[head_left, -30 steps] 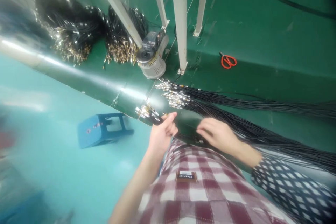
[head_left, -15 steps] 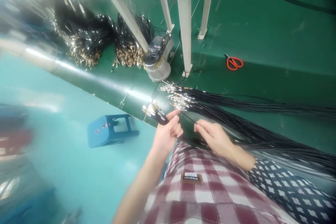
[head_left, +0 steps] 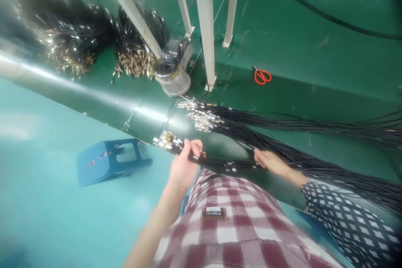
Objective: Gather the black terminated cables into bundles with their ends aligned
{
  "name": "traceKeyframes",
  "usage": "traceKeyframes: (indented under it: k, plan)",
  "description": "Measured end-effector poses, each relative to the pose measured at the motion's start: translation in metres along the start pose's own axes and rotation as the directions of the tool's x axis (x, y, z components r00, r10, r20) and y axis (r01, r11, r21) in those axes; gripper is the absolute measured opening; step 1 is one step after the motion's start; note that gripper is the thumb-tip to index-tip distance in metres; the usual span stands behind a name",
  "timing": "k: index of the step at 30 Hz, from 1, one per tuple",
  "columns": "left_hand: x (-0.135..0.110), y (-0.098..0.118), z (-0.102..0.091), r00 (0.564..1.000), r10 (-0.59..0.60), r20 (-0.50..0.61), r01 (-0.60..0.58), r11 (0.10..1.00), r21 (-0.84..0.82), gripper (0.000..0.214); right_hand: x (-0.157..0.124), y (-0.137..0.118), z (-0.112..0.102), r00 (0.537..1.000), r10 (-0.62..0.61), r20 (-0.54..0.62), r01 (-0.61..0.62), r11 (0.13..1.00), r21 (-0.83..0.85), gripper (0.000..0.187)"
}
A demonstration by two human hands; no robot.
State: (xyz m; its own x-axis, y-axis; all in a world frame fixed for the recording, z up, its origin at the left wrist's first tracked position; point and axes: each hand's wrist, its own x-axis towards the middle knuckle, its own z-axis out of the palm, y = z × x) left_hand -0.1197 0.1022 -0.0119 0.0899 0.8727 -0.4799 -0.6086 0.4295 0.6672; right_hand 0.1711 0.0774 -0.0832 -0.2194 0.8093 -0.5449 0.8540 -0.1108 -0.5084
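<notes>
My left hand (head_left: 186, 163) is closed round a bundle of thin black cables (head_left: 216, 161) close to the table's front edge. Silver and gold metal connectors (head_left: 168, 141) stick out to the left of that hand. Further right, my right hand (head_left: 271, 161) pinches a black cable beside the bundle; its fingertips partly hide the cable. A few small metal pieces (head_left: 230, 166) show along the cables between my hands. Beyond them lie two larger bunches of black cables (head_left: 266, 140), their silver connector ends (head_left: 204, 119) fanned out to the left.
On the green table (head_left: 292, 96) lie red-handled scissors (head_left: 261, 76). A grey round device (head_left: 173, 73) stands by white metal legs (head_left: 204, 29). Coiled cable heaps (head_left: 135, 50) with gold ends sit at the back left. A blue stool (head_left: 109, 161) is on the floor.
My right hand has moved right along the cables, away from my left hand. The left hand has turned, and the view has shifted so most things appear further left.
</notes>
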Motion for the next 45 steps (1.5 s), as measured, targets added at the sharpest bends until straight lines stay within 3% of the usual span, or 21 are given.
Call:
traceKeyframes:
  k: [1,3,6,9,12,14,16,19,21,27,31,34,36,38,41,43,45]
  plan:
    - [0.0,-0.001,-0.001,1.0,0.004,0.012,-0.004,1.0,-0.014,0.047,0.0,0.009,-0.003,0.998,0.053,-0.014,-0.054,0.998,-0.026,0.051]
    - [-0.001,-0.002,-0.002,0.999,0.011,0.042,-0.009,0.999,-0.05,0.048,0.007,0.007,-0.007,0.996,0.016,-0.082,-0.023,0.996,-0.09,0.036]
    - [-0.003,-0.001,0.0,0.997,-0.04,0.071,0.047,0.994,-0.099,0.049,0.039,-0.035,-0.005,0.97,-0.125,-0.208,0.081,0.975,-0.206,0.021]
    - [-0.004,-0.001,0.003,0.993,-0.11,0.046,0.114,0.989,-0.098,0.044,0.08,-0.076,0.001,0.96,-0.11,-0.257,0.045,0.968,-0.246,0.022]
    - [-0.003,-0.003,0.001,0.993,-0.114,0.01,0.114,0.992,-0.057,0.03,0.096,-0.087,-0.004,0.961,-0.103,-0.258,0.05,0.978,-0.201,0.013]
    - [-0.001,-0.005,0.0,0.994,-0.111,-0.011,0.111,0.993,-0.039,0.021,0.085,-0.082,-0.011,0.961,-0.105,-0.255,0.067,0.986,-0.154,0.014]
    - [0.002,-0.005,0.002,0.994,-0.102,-0.027,0.101,0.995,-0.026,0.017,0.061,-0.078,-0.018,0.967,-0.125,-0.223,0.13,0.991,0.006,0.017]
    - [0.006,-0.002,0.009,0.997,-0.074,-0.01,0.074,0.997,-0.005,0.02,0.021,-0.079,-0.023,0.972,-0.185,-0.145,0.225,0.91,0.348,0.021]
    - [0.008,0.001,0.015,0.998,-0.059,0.019,0.058,0.998,0.033,0.025,0.003,-0.081,-0.022,0.971,-0.203,-0.122,0.237,0.867,0.439,0.021]
    - [0.008,0.003,0.02,0.999,-0.041,0.017,0.038,0.991,0.129,0.018,-0.008,-0.088,-0.018,0.943,-0.277,-0.183,0.32,0.906,0.277,0.02]
    - [0.007,0.0,0.022,0.998,-0.055,0.043,0.048,0.989,0.142,0.021,0.004,-0.128,-0.02,0.827,-0.404,-0.39,0.448,0.894,0.025,0.022]
    - [0.006,0.002,0.023,0.996,-0.05,0.069,0.039,0.989,0.145,0.023,0.013,-0.146,-0.018,0.765,-0.472,-0.438,0.499,0.865,-0.06,0.021]
    - [0.006,0.005,0.022,0.997,-0.048,0.067,0.039,0.99,0.134,0.023,0.013,-0.129,-0.014,0.756,-0.521,-0.396,0.513,0.847,-0.136,0.025]
    - [0.007,0.007,0.019,0.997,-0.056,0.06,0.049,0.993,0.108,0.022,0.007,-0.09,-0.01,0.774,-0.539,-0.334,0.49,0.842,-0.224,0.025]
    - [0.007,0.007,0.015,0.994,-0.088,0.072,0.083,0.994,0.067,0.021,-0.005,-0.031,-0.008,0.856,-0.439,-0.273,0.369,0.888,-0.273,0.027]
    - [0.007,0.006,0.015,0.991,-0.111,0.08,0.107,0.993,0.049,0.021,-0.009,-0.02,-0.009,0.873,-0.39,-0.294,0.336,0.916,-0.219,0.024]
    - [0.007,0.007,0.016,0.99,-0.118,0.081,0.115,0.993,0.038,0.021,-0.007,-0.039,-0.009,0.868,-0.4,-0.294,0.385,0.916,-0.112,0.026]
